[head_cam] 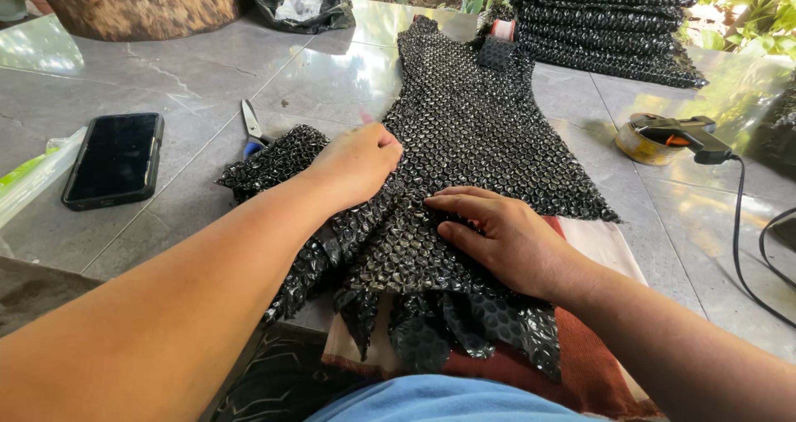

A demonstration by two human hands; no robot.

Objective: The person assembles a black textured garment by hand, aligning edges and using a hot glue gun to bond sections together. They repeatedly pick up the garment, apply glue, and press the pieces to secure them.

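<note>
A long sheet of black bubble wrap (464, 115) lies across the grey tiled floor, its near end bunched into folds. My left hand (355, 167) is closed in a fist on the wrap's left part, pinching a fold, with a small pink tip showing by the knuckles. My right hand (496, 233) lies flat on the folds with fingers spread, pressing them down. Under the near end sits a red and cream cloth (590, 248).
A black phone (114, 158) lies at the left. Scissors (251, 128) rest beside the wrap. A black glue gun (684, 135) sits on a tape roll (637, 145) at the right, cord trailing. Stacked black bubble wrap (605, 24) stands at the back right, a black bag (303, 6) behind.
</note>
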